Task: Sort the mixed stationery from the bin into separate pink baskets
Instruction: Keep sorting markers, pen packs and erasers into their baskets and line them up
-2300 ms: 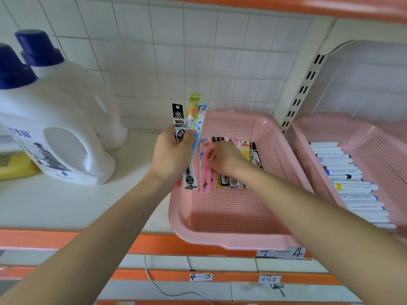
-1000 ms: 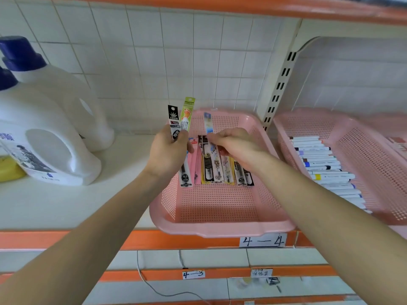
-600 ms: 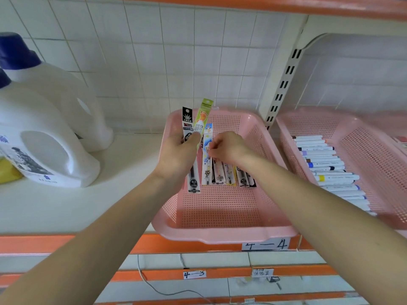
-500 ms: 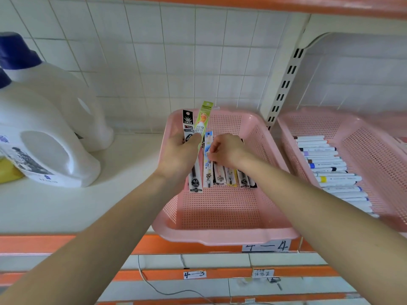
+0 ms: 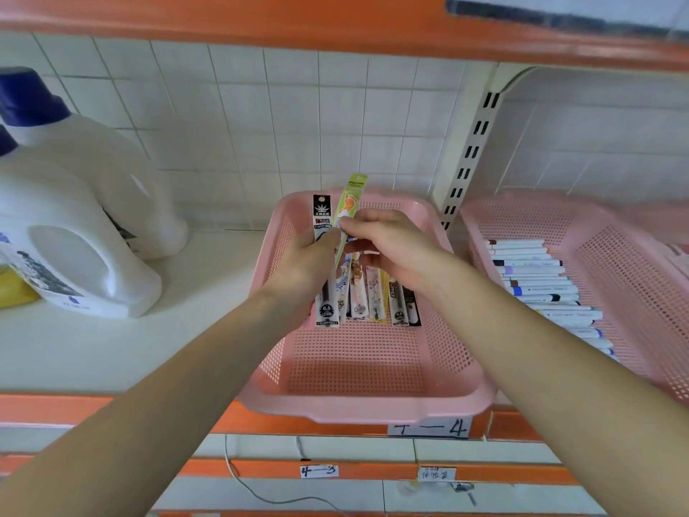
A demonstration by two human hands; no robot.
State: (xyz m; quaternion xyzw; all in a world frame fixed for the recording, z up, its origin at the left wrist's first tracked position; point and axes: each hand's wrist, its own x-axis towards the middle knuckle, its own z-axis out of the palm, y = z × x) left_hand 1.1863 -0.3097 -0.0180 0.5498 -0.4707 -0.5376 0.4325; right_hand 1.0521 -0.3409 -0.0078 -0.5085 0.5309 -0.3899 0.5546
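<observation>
- While both forearms reach in from the lower corners, the hands meet at frame centre, above the far half of the middle basket.
- Left hand: fingers curled round a black pack, thumb pressed on its face. The pack stands upright, its top clear of the fist and its lower end hanging below.
- Right hand: fingers curled, fingertips pinching a green pack just beside the left thumb. The pack leans slightly right and touches the black pack's edge. Whether the left hand also holds it cannot be told.
- Basket contents: a row of packs lying flat, side by side, directly beneath the hands; the near half shows bare mesh.
- Right basket, right of frame: markers stacked crosswise in a column.
- Left of frame: two white bottles with blue caps, standing on the shelf.
- A handwritten label sits on the shelf edge below the middle basket.
</observation>
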